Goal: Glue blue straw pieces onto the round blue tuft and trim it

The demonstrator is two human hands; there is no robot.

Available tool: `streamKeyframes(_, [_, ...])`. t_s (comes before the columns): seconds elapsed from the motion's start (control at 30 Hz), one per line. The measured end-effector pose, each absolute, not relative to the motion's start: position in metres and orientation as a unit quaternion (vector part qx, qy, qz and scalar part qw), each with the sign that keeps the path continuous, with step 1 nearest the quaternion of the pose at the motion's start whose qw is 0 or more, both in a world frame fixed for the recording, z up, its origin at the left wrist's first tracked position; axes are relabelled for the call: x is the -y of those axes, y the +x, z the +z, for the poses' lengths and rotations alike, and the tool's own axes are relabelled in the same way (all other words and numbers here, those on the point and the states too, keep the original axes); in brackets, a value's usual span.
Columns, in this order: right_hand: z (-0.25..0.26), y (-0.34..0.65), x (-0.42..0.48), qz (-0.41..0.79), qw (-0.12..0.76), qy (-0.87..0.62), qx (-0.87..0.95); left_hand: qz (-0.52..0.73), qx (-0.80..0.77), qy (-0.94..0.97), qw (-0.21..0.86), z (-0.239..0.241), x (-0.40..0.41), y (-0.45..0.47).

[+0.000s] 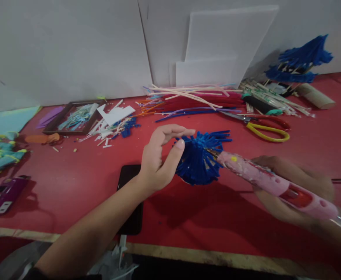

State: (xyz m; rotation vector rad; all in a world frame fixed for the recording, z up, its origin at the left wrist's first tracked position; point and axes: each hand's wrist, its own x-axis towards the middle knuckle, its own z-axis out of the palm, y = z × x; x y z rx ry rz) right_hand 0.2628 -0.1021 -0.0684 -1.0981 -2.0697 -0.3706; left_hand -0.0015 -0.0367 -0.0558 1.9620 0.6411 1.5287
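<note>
My left hand (159, 155) pinches a blue bundle of pipe-cleaner pieces (199, 157) between thumb and fingers, just above the red table (71, 175). My right hand (289, 186) is wrapped round a pink glue gun (275, 184). The gun's nozzle points left and touches the right side of the blue bundle. The right hand is blurred and partly hidden behind the gun's body.
A black phone (131, 194) lies under my left forearm. Yellow-handled scissors (263, 126), a heap of coloured pipe cleaners (193, 101), white foam boards (217, 50), finished blue pieces (298, 62), a brown tray (71, 116) and white scraps (112, 124) sit further back.
</note>
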Motion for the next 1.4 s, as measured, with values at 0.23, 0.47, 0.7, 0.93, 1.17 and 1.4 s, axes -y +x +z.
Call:
streamKeyframes(0.23, [-0.061,0.261,0.115,-0.043,0.359,-0.468,0.806,0.557,-0.241,0.75,0.265,-0.056,0.037,-0.002])
streamKeyframes(0.47, [-0.06,0.259,0.123,-0.012,0.347,-0.488,0.801,0.525,-0.242,0.776,0.252,-0.059,0.036,-0.003])
streamKeyframes(0.7, [-0.062,0.264,0.128,-0.006,0.33,-0.488,0.808,0.519,-0.247,0.78,0.248,-0.059,0.035,-0.002])
streamKeyframes(0.93, [-0.066,0.267,0.132,-0.025,0.313,-0.493,0.811,0.534,-0.243,0.765,0.266,-0.064,0.034,-0.001])
streamKeyframes(1.17, [-0.069,0.268,0.136,-0.032,0.323,-0.477,0.817,0.532,-0.235,0.753,0.307,-0.063,0.035,0.0])
streamKeyframes(1.4, [-0.073,0.272,0.134,-0.041,0.348,-0.449,0.822,0.507,-0.245,0.773,0.294,-0.058,0.037,-0.001])
